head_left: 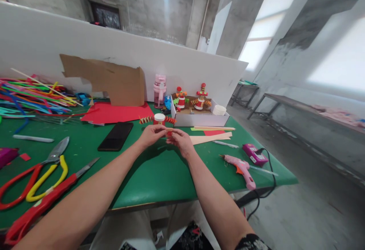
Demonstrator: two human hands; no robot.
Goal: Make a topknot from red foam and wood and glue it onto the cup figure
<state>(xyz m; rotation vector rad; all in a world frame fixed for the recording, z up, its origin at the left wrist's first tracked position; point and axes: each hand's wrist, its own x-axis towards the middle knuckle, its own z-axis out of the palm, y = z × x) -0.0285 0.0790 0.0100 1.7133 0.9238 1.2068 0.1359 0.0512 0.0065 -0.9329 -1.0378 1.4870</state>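
Observation:
My left hand and my right hand meet over the green table, fingertips pinched together. Between them is a small strip of paper, tan along its top edge with some red below; my fingers cover most of it. Just behind the hands stands a red paper cup with a white top and folded orange paper arms at both sides. Pale paper strips lie to the right of my right hand, and a black phone lies left of my left hand.
At right are a pink glue gun and a purple power socket with a cable. Scissors and a red-handled knife lie at left. Behind stand a white box with paper figures, a pink bottle and cardboard.

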